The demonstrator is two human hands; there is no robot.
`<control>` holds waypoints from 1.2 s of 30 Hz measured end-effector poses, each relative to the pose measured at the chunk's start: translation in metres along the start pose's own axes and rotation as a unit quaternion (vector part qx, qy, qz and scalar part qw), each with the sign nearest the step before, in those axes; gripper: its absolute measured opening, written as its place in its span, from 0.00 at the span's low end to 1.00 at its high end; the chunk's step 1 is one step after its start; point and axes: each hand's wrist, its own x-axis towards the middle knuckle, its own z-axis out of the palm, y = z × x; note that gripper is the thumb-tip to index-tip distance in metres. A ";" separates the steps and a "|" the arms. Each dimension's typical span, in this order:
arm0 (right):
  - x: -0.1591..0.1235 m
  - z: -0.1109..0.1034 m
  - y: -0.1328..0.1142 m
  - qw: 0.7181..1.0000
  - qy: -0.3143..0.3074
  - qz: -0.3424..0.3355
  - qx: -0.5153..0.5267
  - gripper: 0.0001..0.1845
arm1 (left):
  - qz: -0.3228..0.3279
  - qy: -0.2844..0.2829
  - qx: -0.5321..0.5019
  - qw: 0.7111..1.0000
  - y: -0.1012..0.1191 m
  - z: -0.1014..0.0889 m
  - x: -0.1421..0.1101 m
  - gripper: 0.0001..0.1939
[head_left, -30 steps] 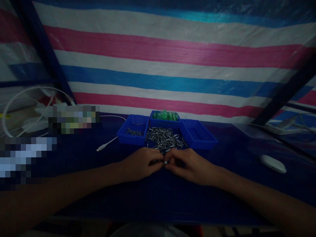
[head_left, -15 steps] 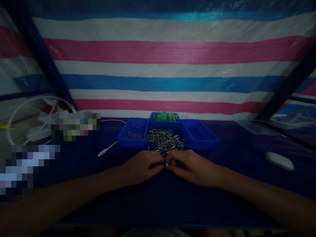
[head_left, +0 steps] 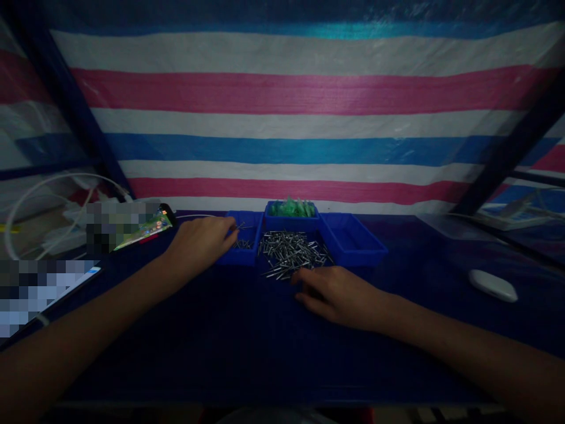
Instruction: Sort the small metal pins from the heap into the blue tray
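Observation:
Over the left blue bin (head_left: 242, 257), my left hand (head_left: 203, 238) has its thumb and forefinger slightly apart. Thin metal pins (head_left: 242, 244) lie in that bin, and one or two more show right by the fingertips. My right hand (head_left: 339, 291) rests at the near edge of a heap of headed metal pins (head_left: 289, 250), fingers curled but apart, with nothing visible between them. Its fingertips are close to the heap; whether they touch it I cannot tell.
Behind the heap stands a blue bin (head_left: 291, 222) of green plastic pieces (head_left: 292, 207). Another blue bin (head_left: 359, 257) is on the right. A white rounded device (head_left: 493, 285) lies farther right. A lit phone (head_left: 150, 229) and white cables (head_left: 66, 176) are at left.
My hands were together in front of the heap, with a pin's round head showing at the right fingertips. The left has moved left to the bin; the right stays and has loosened.

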 end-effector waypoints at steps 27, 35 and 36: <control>-0.001 -0.004 0.002 0.994 -0.014 -0.048 -0.096 0.11 | 0.121 -0.064 0.041 0.990 0.060 0.019 -0.034 0.19; 0.000 -0.002 0.002 0.994 -0.019 -0.049 -0.097 0.11 | 0.136 -0.066 0.034 0.988 0.058 0.021 -0.034 0.16; 0.000 -0.002 0.002 0.994 -0.018 -0.049 -0.097 0.11 | 0.134 -0.066 0.035 0.988 0.058 0.021 -0.034 0.17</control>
